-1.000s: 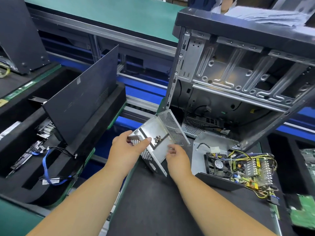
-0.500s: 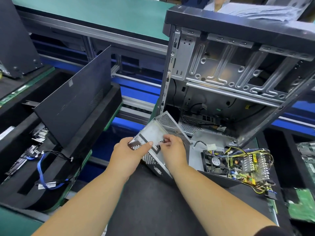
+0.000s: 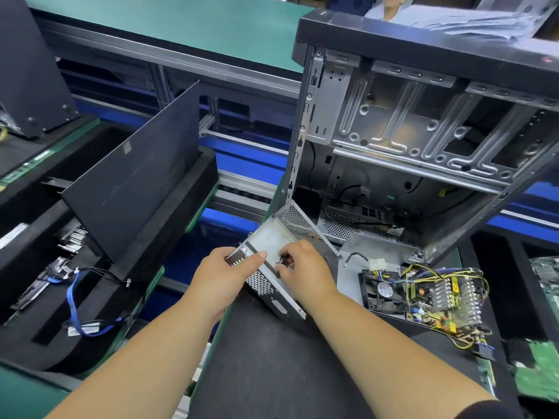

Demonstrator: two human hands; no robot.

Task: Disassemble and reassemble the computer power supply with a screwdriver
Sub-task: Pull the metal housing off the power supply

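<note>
Dark worktop [image 3: 272, 373] carries the job. Right hand [image 3: 305, 267] pinches screws [image 3: 282, 260] inside the cover [image 3: 272, 237]; left hand [image 3: 223, 276] grips its 9 o'clock edge, tilted. PSU board [image 3: 429, 297] lies at 3 o'clock, nearer the right hand.

Both hands [image 3: 222, 273] [image 3: 305, 267] extended forward, fingers curled.
</note>
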